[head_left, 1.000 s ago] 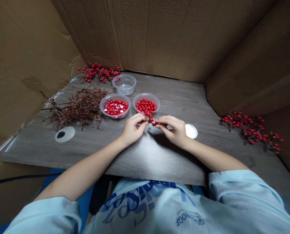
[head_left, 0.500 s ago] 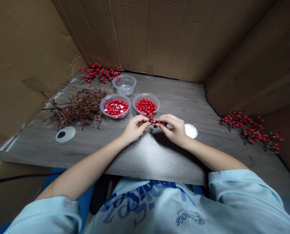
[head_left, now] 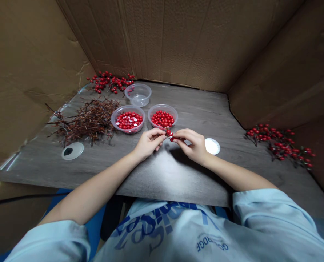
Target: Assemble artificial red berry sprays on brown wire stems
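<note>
Watching from my end, I find the small red berry cluster [head_left: 168, 133] between my two sets of fingertips, above the tabletop [head_left: 151, 178]. The left hand [head_left: 148, 143] pinches it from the left, thumb against forefinger; the right hand [head_left: 193, 145] has a narrow pinch on its near right side. Neither hand is nearer, since both are at it. Its long axis looks to run roughly crosswise from hand to hand, though the fingers hide too much of the stem for me to be sure.

Just beyond the fingertips sits the right berry bowl [head_left: 162, 106], with the left berry bowl [head_left: 113, 122] beside it and a see-through bowl [head_left: 138, 99] behind. The wood-grained surface is flat, brightly lit below my hands. A white disc [head_left: 212, 146] lies just beside the right hand, and a round lid [head_left: 76, 150] with a dark spot lies near the brown twigs [head_left: 88, 118] on the left. Berry sprays rest at the far left [head_left: 104, 78] and the right [head_left: 262, 134], near the cardboard walls [head_left: 164, 43].
</note>
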Demonstrator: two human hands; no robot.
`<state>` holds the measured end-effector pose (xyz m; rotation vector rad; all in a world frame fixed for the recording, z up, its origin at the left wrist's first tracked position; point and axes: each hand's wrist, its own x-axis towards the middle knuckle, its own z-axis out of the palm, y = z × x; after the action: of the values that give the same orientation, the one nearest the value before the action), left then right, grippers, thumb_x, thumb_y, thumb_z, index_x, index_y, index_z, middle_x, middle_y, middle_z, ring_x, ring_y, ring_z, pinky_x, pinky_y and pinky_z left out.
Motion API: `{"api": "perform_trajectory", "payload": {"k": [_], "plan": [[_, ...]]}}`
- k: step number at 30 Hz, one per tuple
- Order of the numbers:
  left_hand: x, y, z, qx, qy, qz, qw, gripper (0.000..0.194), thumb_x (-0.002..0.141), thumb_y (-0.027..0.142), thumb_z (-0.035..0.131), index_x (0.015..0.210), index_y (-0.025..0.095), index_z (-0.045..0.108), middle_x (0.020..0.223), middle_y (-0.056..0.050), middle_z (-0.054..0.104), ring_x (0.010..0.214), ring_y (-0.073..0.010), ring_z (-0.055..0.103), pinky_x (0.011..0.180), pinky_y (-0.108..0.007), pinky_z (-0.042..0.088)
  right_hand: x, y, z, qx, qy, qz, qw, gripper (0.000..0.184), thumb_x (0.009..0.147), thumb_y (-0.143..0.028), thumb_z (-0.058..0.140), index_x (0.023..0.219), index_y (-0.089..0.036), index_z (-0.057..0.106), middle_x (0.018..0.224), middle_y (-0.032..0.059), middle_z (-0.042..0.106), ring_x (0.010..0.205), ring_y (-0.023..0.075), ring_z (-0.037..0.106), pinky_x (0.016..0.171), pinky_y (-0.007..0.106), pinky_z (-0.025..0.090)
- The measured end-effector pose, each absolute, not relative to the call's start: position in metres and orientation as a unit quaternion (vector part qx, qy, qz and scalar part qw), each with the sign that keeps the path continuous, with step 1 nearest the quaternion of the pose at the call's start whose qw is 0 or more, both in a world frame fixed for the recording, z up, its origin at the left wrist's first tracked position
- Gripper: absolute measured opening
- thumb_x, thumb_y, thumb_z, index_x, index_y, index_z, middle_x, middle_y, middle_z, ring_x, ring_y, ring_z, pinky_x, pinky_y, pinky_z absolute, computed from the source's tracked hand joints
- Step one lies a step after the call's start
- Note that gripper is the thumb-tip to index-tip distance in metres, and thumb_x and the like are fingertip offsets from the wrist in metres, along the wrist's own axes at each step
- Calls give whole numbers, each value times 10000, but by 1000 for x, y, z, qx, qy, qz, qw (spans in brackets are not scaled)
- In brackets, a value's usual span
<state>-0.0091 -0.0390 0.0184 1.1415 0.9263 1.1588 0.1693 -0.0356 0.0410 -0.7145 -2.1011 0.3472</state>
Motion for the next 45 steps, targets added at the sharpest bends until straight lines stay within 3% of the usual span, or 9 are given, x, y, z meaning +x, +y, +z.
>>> {"api": "perform_trajectory", "payload": {"k": [10,45], "plan": [[-12,-37,10,554,373,495,556,196,712,334,628,742,147,579,584,32,472,407,-32,414,341,-138,309,169,-37,41,-293,-833,144,446,120,784,-148,567,886,-175,623,853,59,665,772,125,611,622,232,507],[-9,-39,11,556,395,494,540,186,713,320,614,739,138,580,673,7,484,431,-27,417,341,-136,308,166,-38,37,-289,-840,139,438,113,802,-152,536,871,-160,625,849,89,673,803,141,626,679,269,527]]}}
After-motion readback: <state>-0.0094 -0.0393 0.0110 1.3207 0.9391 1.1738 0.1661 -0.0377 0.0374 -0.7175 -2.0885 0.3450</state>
